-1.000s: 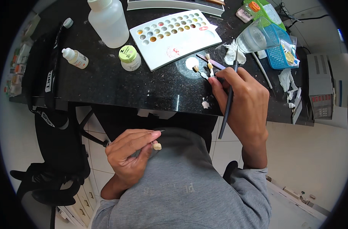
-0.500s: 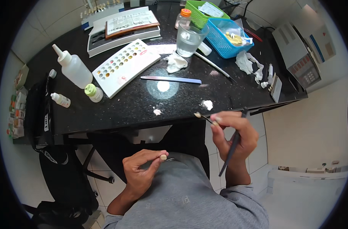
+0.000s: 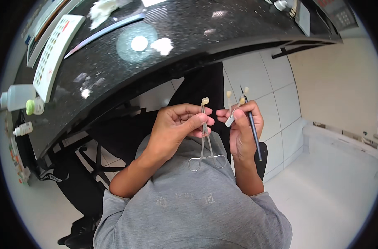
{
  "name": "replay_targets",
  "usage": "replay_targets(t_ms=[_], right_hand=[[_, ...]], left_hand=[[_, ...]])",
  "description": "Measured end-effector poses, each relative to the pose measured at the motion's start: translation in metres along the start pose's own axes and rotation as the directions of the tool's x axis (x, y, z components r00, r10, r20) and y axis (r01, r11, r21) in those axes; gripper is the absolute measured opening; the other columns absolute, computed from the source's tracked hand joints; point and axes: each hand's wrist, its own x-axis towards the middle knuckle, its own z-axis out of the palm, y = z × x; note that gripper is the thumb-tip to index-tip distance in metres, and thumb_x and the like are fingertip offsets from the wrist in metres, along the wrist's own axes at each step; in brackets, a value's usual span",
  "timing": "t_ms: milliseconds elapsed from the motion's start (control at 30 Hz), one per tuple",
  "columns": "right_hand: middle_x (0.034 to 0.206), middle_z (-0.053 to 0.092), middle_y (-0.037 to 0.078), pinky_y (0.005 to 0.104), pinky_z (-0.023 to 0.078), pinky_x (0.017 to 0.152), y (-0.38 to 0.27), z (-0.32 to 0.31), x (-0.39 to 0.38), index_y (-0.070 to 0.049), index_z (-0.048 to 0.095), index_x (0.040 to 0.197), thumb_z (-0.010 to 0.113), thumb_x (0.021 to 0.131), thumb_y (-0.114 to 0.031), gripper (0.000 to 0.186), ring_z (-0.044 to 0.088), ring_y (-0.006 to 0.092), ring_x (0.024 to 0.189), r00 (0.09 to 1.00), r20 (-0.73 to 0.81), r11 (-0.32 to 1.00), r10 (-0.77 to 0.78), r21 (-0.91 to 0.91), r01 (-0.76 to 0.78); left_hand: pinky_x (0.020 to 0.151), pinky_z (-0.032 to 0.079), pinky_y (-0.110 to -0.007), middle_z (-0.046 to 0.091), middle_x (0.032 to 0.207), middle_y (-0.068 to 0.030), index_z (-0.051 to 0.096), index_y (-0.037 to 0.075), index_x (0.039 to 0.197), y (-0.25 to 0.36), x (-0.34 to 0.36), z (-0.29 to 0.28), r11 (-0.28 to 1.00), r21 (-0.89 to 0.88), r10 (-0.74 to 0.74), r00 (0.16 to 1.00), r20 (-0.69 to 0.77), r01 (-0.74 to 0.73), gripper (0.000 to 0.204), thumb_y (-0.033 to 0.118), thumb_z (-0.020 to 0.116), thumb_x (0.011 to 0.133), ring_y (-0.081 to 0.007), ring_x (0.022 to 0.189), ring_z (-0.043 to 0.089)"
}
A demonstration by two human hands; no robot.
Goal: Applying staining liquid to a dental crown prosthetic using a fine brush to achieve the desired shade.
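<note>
Silver locking forceps [image 3: 202, 151] stand upright in my left hand [image 3: 176, 128], pinched between thumb and fingers, with a small tooth-shaped crown [image 3: 205, 101] at the tip and a pink band round the shaft. Just to the right, my right hand [image 3: 245, 128] holds several tooth shade tabs [image 3: 229, 94] with pale tooth shapes on top, along with a dark slim brush [image 3: 255, 139] slanted behind my thumb. The two hands are close together above my lap; the crown is level with the tabs, a little left of them.
The dark desk [image 3: 176, 33] carries a white palette [image 3: 56, 58], a long pale tool [image 3: 106, 35], crumpled tissue [image 3: 102, 12], small white scraps [image 3: 162, 45] and bottles [image 3: 23, 128] at left. A grey device [image 3: 338, 14] is at top right. A black chair [image 3: 85, 195] is at lower left.
Both hands have risen and come closer together, the right moving in from the desk edge with the tabs. The left has turned, showing the whole forceps. The desk has shifted up in view.
</note>
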Motion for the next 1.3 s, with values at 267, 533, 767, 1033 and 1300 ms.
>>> replay_targets(t_ms=[267,533,767,1033,1300], right_hand=[[0.082,0.061,0.011,0.0317,0.059,0.070,-0.003,-0.015,-0.008,-0.001,0.050,0.085,0.065,0.086,-0.005,0.015,0.068,0.0195,0.075,1.000,0.030,0.996,0.003,0.084,-0.005],[0.079,0.058,0.009,0.0284,0.057,0.066,-0.009,-0.009,-0.006,-0.002,0.049,0.085,0.065,0.085,-0.010,0.018,0.065,0.0154,0.069,1.000,0.026,1.000,0.011,-0.015,-0.011],[0.077,0.057,0.008,0.0250,0.055,0.063,-0.009,-0.003,-0.005,-0.004,0.048,0.084,0.066,0.085,-0.014,0.020,0.062,0.0129,0.064,0.999,0.003,0.998,0.035,-0.047,-0.035],[0.075,0.055,0.007,0.0234,0.051,0.064,-0.006,-0.003,-0.004,-0.005,0.049,0.084,0.067,0.084,-0.013,0.019,0.056,0.0092,0.066,0.999,0.033,0.993,0.007,-0.115,-0.004],[0.081,0.059,0.008,0.0194,0.048,0.065,-0.004,0.001,-0.003,-0.003,0.051,0.086,0.068,0.083,-0.006,0.017,0.059,0.0068,0.072,0.999,0.042,0.999,-0.005,-0.044,0.007]], left_hand=[[0.062,0.055,-0.023,0.069,0.086,-0.0108,0.064,-0.004,0.104,-0.010,0.011,0.023,0.999,0.026,0.019,0.999,0.026,-0.020,0.025,0.016,0.064,0.089,-0.0136,0.072,0.067],[0.066,0.058,-0.025,0.070,0.092,-0.0148,0.064,-0.004,0.105,-0.009,0.009,0.022,0.996,0.041,0.076,0.996,0.055,-0.079,0.023,0.013,0.065,0.089,-0.0171,0.079,0.069],[0.066,0.058,-0.024,0.070,0.090,-0.0152,0.063,-0.005,0.105,-0.008,0.007,0.019,0.997,0.021,0.077,0.996,0.036,-0.078,0.022,0.011,0.064,0.089,-0.0174,0.078,0.069],[0.066,0.058,-0.024,0.069,0.090,-0.0169,0.062,-0.006,0.104,-0.005,0.005,0.015,0.996,0.005,0.090,0.995,0.032,-0.090,0.022,0.010,0.064,0.089,-0.0180,0.079,0.070],[0.062,0.057,-0.024,0.070,0.086,-0.0165,0.062,-0.004,0.101,-0.003,0.005,0.014,0.992,0.060,0.107,0.994,0.010,-0.108,0.019,0.012,0.061,0.090,-0.0210,0.080,0.070]])
